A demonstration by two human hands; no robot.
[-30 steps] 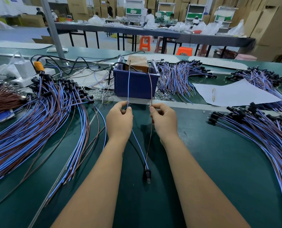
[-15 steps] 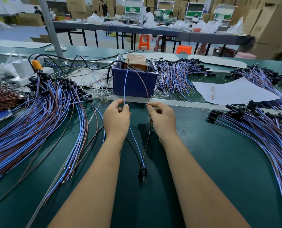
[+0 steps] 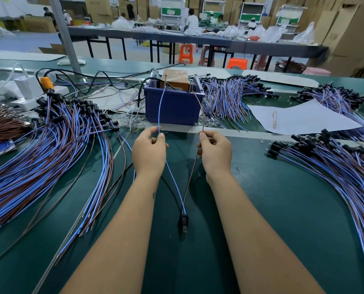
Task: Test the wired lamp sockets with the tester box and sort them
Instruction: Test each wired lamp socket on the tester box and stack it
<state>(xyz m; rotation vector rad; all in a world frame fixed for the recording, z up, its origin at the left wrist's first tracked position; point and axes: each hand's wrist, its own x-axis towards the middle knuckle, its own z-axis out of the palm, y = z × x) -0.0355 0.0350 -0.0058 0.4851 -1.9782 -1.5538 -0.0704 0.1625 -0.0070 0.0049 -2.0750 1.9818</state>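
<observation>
One black lamp socket (image 3: 183,222) lies on the green table between my forearms, with a blue wire (image 3: 160,107) and a brown wire (image 3: 198,102) running up from it. My left hand (image 3: 149,151) pinches the blue wire and my right hand (image 3: 216,152) pinches the brown one. Both wire ends reach up to the tester box (image 3: 175,79), a brown box sitting inside a blue bin (image 3: 173,109) just beyond my hands. The contact points on the box are too small to make out.
A big fan of wired sockets (image 3: 49,149) covers the table's left side, another pile (image 3: 342,166) spreads on the right, and a third (image 3: 230,96) lies behind the bin. A white paper sheet (image 3: 300,117) with a pen (image 3: 274,119) lies at right. A white power strip (image 3: 34,92) sits at far left.
My hands have spread a little apart while holding the wires, and the wire ends stay at the tester box. The socket on the table has barely shifted.
</observation>
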